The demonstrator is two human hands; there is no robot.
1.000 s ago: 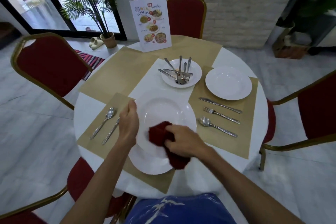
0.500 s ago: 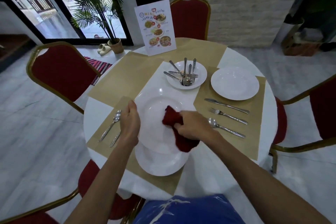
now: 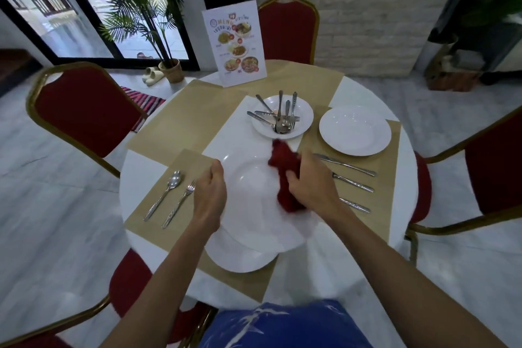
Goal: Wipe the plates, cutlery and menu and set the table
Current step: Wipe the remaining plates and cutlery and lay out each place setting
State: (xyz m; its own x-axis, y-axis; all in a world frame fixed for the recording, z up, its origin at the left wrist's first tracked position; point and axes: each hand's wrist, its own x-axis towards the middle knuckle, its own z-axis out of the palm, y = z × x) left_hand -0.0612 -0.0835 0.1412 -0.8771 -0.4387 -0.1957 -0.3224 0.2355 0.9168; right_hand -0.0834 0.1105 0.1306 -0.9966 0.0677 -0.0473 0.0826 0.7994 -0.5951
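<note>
While the left hand (image 3: 210, 195) grips the left rim of a white dinner plate (image 3: 254, 206), thumb on its upper face, the plate is held up over the round table (image 3: 138, 178). The right hand (image 3: 310, 186) clutches a red cloth (image 3: 285, 167) in curled fingers and presses it onto the dinner plate's right side. One end of the cloth pokes out past the far rim.

Beneath the dinner plate, on its near side, a second white plate (image 3: 237, 257) lies flat on a tan placemat (image 3: 240, 282), partly covered. Left of the dinner plate, a spoon (image 3: 166, 192) and a left fork (image 3: 180, 203) lie side by side on that same mat.

Right of the dinner plate, a knife (image 3: 347, 165), a right fork (image 3: 356, 182) and one more cutlery handle (image 3: 354, 204) lie in a row on another tan mat. The right hand hides their inner ends.

Just beyond the dinner plate, a small white dish (image 3: 306, 113) holds a loose pile of cutlery (image 3: 279, 118). To the far right of the dinner plate, a third white plate (image 3: 354, 130) sits on the right mat. Farther back, the menu (image 3: 234, 42) stands upright near the table's far edge.
</note>
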